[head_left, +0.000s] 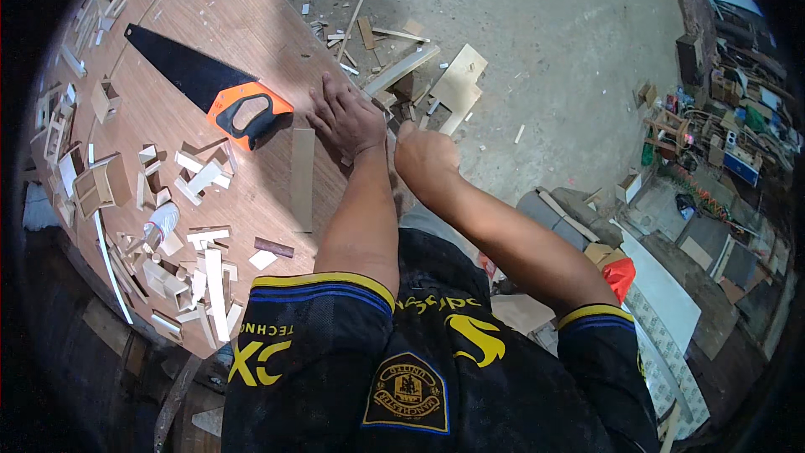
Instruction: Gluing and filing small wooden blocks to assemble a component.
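My left hand (348, 120) lies on the brown wooden tabletop near its right edge, fingers apart and stretched out. Just beyond that edge, my right hand (426, 155) is closed in a fist; anything inside it is hidden from view. A handsaw (243, 109) with a dark blade and an orange and black handle rests on the table, left of my left hand. Between the saw handle and my left forearm is a flat wooden strip (302, 180).
Small wooden box-like pieces (172, 281) and offcuts cover the table's left and near side. Beyond the table edge, wood scraps and a pale board (459, 84) lie on the concrete floor (579, 67). Assorted clutter (729, 143) lines the far right.
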Motion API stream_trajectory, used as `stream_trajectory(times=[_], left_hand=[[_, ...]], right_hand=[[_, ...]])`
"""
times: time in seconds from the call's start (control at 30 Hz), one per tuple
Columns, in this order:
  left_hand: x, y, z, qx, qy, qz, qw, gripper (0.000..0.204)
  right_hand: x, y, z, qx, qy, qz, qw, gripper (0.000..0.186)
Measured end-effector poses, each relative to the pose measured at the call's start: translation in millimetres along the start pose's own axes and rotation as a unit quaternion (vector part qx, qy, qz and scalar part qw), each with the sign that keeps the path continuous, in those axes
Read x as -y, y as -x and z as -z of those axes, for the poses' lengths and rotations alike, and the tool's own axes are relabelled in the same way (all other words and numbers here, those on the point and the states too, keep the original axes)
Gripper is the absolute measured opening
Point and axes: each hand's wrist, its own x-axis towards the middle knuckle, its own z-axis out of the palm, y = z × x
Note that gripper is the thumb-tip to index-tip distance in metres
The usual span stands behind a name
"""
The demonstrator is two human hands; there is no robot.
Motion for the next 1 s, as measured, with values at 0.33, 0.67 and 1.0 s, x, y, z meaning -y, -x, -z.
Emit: stream_trajectory(times=[0.33,0.67,1.0], left_hand=[[-6,-1,1,0.001,0.002,-0.01,1.0,0.023],[-10,2,8,0.037,-0.019,-0.009,0.999,0.025],[-18,-10,3,0.047,-0.024,0.008,0.999,0.022]], right_hand=[[0,-17,9,0.035,-0.055,-0.025,0.998,0.022],[-8,-27,8,0.008,-0.022,0.006,1.0,0.02],[-5,-32,22,0.072,-0.03,-0.055,0.995,0.024]])
